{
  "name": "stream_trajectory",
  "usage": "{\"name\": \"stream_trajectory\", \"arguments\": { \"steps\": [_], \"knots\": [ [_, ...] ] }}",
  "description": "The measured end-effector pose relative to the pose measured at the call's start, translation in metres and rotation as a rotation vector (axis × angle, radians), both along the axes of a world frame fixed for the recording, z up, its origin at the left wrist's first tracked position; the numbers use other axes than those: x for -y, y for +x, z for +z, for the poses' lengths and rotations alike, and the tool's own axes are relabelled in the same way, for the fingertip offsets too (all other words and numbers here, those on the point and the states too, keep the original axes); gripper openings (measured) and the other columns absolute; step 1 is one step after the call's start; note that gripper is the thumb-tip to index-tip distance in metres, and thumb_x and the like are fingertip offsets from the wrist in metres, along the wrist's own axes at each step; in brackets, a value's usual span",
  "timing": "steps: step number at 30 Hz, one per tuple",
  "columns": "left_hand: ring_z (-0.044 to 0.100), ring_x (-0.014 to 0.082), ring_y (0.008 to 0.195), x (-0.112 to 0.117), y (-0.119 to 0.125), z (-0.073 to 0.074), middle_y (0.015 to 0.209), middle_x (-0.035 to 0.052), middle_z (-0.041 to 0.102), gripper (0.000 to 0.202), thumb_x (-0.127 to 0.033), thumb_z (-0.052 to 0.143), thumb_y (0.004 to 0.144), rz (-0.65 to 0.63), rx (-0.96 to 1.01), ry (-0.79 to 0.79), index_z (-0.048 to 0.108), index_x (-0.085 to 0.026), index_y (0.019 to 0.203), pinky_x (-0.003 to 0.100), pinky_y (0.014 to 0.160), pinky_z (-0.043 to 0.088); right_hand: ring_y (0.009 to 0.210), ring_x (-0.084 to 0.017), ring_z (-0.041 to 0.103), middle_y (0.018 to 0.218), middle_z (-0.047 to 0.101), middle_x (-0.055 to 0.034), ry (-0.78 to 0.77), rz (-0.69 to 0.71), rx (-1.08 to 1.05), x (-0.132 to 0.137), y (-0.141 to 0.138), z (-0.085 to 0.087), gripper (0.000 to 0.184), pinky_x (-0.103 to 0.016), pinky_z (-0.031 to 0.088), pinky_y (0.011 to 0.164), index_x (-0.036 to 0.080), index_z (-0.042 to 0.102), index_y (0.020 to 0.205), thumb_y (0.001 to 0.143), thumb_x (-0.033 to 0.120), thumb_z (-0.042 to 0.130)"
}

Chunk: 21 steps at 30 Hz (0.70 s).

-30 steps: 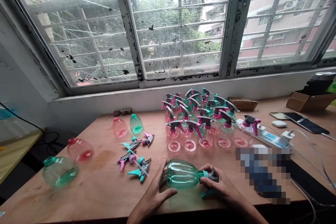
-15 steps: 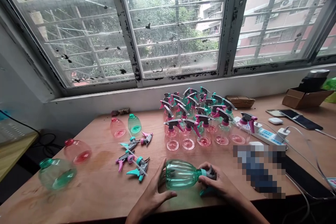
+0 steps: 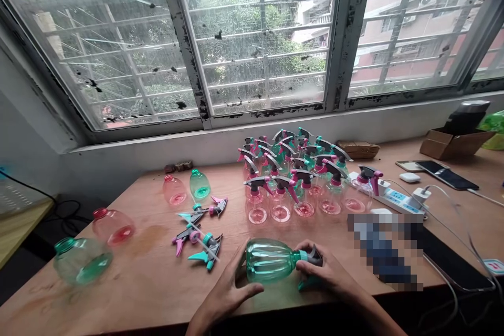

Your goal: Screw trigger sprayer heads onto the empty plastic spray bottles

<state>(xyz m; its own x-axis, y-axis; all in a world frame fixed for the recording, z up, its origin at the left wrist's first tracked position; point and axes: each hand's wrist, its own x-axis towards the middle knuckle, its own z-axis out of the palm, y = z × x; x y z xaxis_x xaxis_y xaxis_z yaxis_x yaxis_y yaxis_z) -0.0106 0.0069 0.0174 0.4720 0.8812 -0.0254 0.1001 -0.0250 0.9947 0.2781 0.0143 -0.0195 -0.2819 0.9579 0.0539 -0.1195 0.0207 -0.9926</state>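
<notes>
A green bottle (image 3: 270, 262) is held sideways, its base clasped steady by the left hand (image 3: 230, 296), its spray head (image 3: 314, 256) gripped by the right hand (image 3: 331, 278).

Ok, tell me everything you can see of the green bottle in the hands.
The green bottle is see-through teal plastic with a ribbed, rounded body, and looks empty. It is held on its side near the front edge of the table, base to the left, neck to the right. A teal collar and dark grey trigger head sit on the neck. The left hand cups the base; the right hand grips the trigger head.
</notes>
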Motion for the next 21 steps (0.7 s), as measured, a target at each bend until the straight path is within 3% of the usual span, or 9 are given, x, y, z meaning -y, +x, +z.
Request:
{"name": "stream_trajectory", "arguments": {
  "steps": [5, 8, 13, 18, 21],
  "knots": [
    [0.031, 0.0302, 0.154, -0.0002, -0.0005, -0.0038, 0.168, 0.0095, 0.029, 0.103, -0.034, 0.078, 0.085, -0.006, -0.035, 0.076, 0.009, -0.032, 0.162, 0.05, 0.128, 0.025, 0.061, -0.015, 0.058, 0.07, 0.064, 0.0025, -0.033, 0.012, -0.064, 0.0017, -0.0018, 0.0025, 0.04, -0.028, 0.045, 0.059, 0.016, 0.063, 0.097, 0.081, 0.048, 0.081],
    [0.028, 0.0307, 0.155, -0.0011, -0.0001, -0.0052, 0.17, 0.0113, 0.024, 0.113, -0.032, 0.08, 0.082, 0.007, -0.038, 0.057, 0.002, -0.028, 0.162, 0.049, 0.128, 0.023, 0.062, -0.015, 0.058, 0.07, 0.064, 0.0026, -0.027, 0.013, -0.05, 0.0018, -0.0012, 0.0019, 0.039, -0.029, 0.045, 0.06, 0.016, 0.063, 0.097, 0.081, 0.048, 0.081],
    [0.029, 0.0336, 0.154, -0.0022, -0.0002, -0.0038, 0.167, 0.0118, 0.033, 0.105, -0.033, 0.084, 0.077, 0.01, -0.034, -0.007, 0.022, -0.024, 0.16, 0.049, 0.128, 0.024, 0.062, -0.015, 0.056, 0.069, 0.062, 0.0034, -0.012, 0.005, -0.023, 0.0015, -0.0002, 0.0002, 0.04, -0.027, 0.043, 0.06, 0.016, 0.063, 0.098, 0.081, 0.047, 0.081],
    [0.029, 0.0306, 0.155, -0.0014, -0.0001, -0.005, 0.169, 0.0077, 0.028, 0.101, -0.033, 0.074, 0.087, -0.013, -0.035, 0.07, 0.006, -0.031, 0.162, 0.051, 0.128, 0.024, 0.06, -0.015, 0.058, 0.067, 0.063, 0.0032, -0.035, 0.03, -0.069, 0.0014, -0.0023, 0.0032, 0.041, -0.027, 0.045, 0.059, 0.017, 0.061, 0.097, 0.081, 0.049, 0.081],
    [0.024, 0.0308, 0.156, -0.0011, 0.0, -0.0037, 0.17, 0.007, 0.026, 0.102, -0.032, 0.074, 0.086, -0.006, -0.049, 0.063, 0.005, -0.03, 0.162, 0.05, 0.129, 0.021, 0.06, -0.015, 0.059, 0.067, 0.063, 0.0031, -0.031, 0.03, -0.075, 0.0016, -0.003, 0.0038, 0.041, -0.027, 0.046, 0.059, 0.016, 0.061, 0.097, 0.082, 0.049, 0.081]
  ]
}}
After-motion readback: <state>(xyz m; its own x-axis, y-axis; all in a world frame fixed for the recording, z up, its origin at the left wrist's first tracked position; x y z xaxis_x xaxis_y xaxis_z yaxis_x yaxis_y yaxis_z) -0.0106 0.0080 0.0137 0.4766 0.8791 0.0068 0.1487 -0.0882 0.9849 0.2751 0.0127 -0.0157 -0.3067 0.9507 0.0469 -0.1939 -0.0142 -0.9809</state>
